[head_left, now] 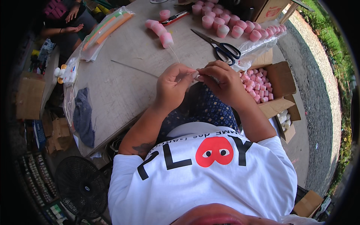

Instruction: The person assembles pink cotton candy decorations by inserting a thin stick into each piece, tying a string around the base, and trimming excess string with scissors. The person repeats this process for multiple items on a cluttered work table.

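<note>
Head view, placing everything off the scissors. Left hand and right hand, below them, are both closed in fingertip pinches on a small pale bit, too small to identify; two-sided grip likely for fine control. String runs up to pink pieces left of the scissors, resting on the table, probably to avoid drag. Box of pink blocks sits right-below, presumably for easy reach. Most room: left, rod crossing it. Upper right's crowded with cups.
</note>
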Tool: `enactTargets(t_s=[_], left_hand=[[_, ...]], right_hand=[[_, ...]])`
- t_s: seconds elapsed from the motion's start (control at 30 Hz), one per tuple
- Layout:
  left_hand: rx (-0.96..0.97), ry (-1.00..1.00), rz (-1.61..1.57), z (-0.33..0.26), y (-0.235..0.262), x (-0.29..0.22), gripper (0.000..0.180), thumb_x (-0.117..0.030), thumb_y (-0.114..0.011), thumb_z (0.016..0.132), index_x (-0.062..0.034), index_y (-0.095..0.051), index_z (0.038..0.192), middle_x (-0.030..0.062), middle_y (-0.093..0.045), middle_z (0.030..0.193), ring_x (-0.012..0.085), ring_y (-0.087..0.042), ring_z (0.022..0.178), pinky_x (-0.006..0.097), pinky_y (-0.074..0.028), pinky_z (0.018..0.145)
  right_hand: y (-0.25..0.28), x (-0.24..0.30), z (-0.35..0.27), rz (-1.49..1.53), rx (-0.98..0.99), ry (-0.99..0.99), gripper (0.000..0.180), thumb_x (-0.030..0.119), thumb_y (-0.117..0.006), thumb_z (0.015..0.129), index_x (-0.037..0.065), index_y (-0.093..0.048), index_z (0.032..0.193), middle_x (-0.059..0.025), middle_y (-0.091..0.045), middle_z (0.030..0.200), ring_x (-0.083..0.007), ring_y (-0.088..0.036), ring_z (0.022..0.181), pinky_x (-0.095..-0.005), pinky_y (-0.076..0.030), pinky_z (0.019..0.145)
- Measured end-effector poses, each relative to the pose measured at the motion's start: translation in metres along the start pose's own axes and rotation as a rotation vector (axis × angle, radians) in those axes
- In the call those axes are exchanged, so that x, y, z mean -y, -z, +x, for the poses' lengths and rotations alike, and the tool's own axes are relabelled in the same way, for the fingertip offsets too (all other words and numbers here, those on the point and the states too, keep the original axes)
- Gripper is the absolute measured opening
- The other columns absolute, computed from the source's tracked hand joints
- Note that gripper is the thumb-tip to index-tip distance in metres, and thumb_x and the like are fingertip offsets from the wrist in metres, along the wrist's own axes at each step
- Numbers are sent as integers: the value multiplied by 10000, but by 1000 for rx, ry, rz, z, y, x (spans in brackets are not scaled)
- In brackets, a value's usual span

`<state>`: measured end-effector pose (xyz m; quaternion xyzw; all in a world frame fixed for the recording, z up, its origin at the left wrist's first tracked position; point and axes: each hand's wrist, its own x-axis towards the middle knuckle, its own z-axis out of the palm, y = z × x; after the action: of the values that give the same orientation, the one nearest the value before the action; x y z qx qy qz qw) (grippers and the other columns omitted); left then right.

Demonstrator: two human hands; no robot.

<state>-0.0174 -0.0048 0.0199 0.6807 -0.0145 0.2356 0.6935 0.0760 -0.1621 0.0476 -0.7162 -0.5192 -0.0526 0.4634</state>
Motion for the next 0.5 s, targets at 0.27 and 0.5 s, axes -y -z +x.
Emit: enactTargets(t_s=[0.27, 0.5], left_hand=[[207, 185, 71, -4, 15, -7, 63, -27, -633, 892, -8, -608, 947, 51, -602, 968, 62, -542, 740, 213, -475, 715], [371, -359, 1337, 77, 72, -40, 545, 6, -657, 764, -159, -560, 1275, 61, -381, 1454, 224, -537, 1117, 376, -453, 932]], right_hand=[[13, 10, -14, -66, 97, -15, 100, 78, -709, 792, 45, -652, 867, -97, -601, 790, -283, -586, 780, -368, -476, 694], [25, 11, -22, 364, -2, -358, 55, 50, -677, 864, 11, -646, 890, -61, -656, 896, -152, -630, 828, -268, -485, 713]])
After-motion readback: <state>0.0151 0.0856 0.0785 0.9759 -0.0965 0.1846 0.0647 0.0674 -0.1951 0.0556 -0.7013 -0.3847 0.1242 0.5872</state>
